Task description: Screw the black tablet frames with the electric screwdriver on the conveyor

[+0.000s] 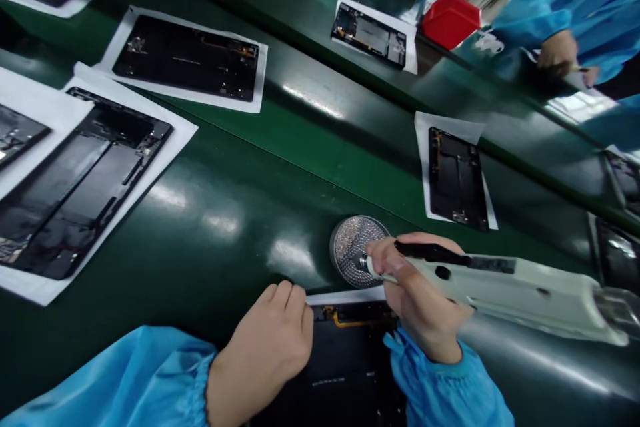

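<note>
My right hand [425, 293] is wrapped round a pale electric screwdriver [525, 290] with a black lever. The screwdriver's tip points down into a round dish [357, 247] of small, shiny screws, though my fingers partly cover it. Right in front of me lies an opened black tablet [340, 363] on a white sheet, with an orange flex cable along its far edge. My left hand [270, 340] is closed, knuckles up, at the tablet's far left corner. Its fingertips are hidden, so I cannot tell what they pinch, if anything.
Opened tablets on white sheets lie at the left [85, 193], upper left [190, 60] and right [457, 177] of the green bench [240, 200]. Across from me, people in blue sleeves [590, 7] work with their hands near a red bin [451, 20].
</note>
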The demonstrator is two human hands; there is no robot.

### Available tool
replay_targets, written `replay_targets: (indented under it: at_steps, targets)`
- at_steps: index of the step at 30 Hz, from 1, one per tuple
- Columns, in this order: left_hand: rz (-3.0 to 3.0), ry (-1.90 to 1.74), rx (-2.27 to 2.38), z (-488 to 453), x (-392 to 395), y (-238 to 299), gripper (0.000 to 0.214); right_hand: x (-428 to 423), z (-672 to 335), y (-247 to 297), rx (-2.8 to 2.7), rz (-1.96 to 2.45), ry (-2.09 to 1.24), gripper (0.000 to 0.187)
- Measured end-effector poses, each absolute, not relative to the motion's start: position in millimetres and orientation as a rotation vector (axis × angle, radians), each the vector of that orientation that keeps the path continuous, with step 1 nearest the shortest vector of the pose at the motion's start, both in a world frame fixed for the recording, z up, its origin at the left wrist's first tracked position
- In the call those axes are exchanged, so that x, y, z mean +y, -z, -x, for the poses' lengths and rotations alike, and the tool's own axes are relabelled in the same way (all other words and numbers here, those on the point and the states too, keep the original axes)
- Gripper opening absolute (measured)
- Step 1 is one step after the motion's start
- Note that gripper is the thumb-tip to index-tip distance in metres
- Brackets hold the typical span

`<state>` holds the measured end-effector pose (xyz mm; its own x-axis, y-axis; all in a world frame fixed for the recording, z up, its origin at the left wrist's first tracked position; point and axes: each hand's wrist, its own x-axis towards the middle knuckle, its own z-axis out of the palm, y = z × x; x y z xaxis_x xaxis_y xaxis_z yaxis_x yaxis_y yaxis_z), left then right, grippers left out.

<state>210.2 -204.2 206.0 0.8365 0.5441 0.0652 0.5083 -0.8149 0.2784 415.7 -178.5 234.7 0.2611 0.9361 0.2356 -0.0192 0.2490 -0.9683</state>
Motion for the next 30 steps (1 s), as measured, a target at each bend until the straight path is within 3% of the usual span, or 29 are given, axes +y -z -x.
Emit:
replay_targets:
  at_steps: [8, 18, 30]
  targets:
    - [-2.809, -0.361, 0.844, -217.5, -195.8, -201.1, 0.035, -177.5, -413.3, -236.5, -1.075, 1.139, -0.815, 0.025]
    - [-2.864, -0.542, 0.875, -218.3, -196.9, -203.2, 0.021, -177.6, -413.3, -233.9, -1.08, 1.075, -0.822, 0.028]
    - [-2.752, -0.734, 0.89, -220.1, -197.2, -201.0, 0.021, -178.3, -414.5, -240.7, -1.116, 1.062, -0.785, 0.029]
